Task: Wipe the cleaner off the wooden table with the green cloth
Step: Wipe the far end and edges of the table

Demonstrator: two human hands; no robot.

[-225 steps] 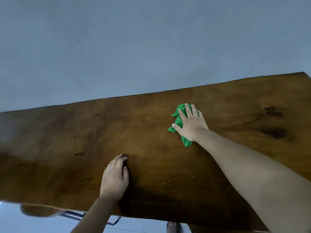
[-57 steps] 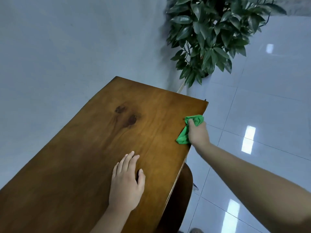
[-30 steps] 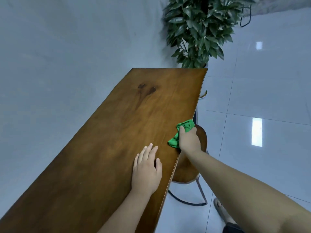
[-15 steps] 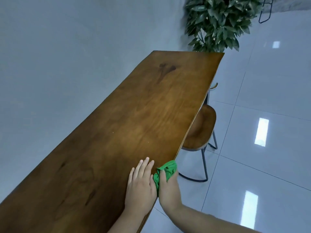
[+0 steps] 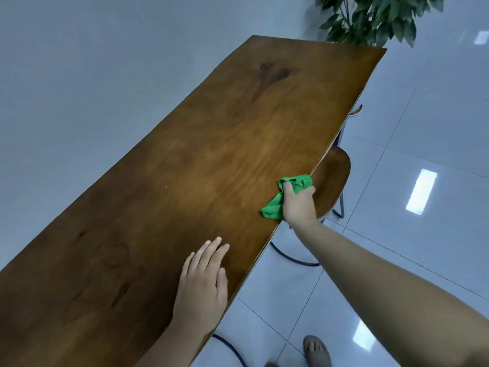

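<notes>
A long brown wooden table [image 5: 201, 160] runs from the lower left to the upper right, along a grey wall. My right hand [image 5: 299, 205] grips a crumpled green cloth [image 5: 289, 192] and presses it on the table's near edge, fingers curled over the rim. My left hand [image 5: 202, 284] lies flat on the tabletop closer to me, fingers spread, holding nothing. I see no cleaner on the wood.
A wooden stool [image 5: 333, 181] with dark metal legs stands under the table edge just past my right hand. A leafy potted plant [image 5: 375, 17] is beyond the table's far end. Glossy white floor tiles [image 5: 412, 160] lie to the right; my foot [image 5: 316, 350] shows at the bottom.
My right hand has slid the cloth away from my left hand, farther along the near edge. My left hand has stayed flat on the table.
</notes>
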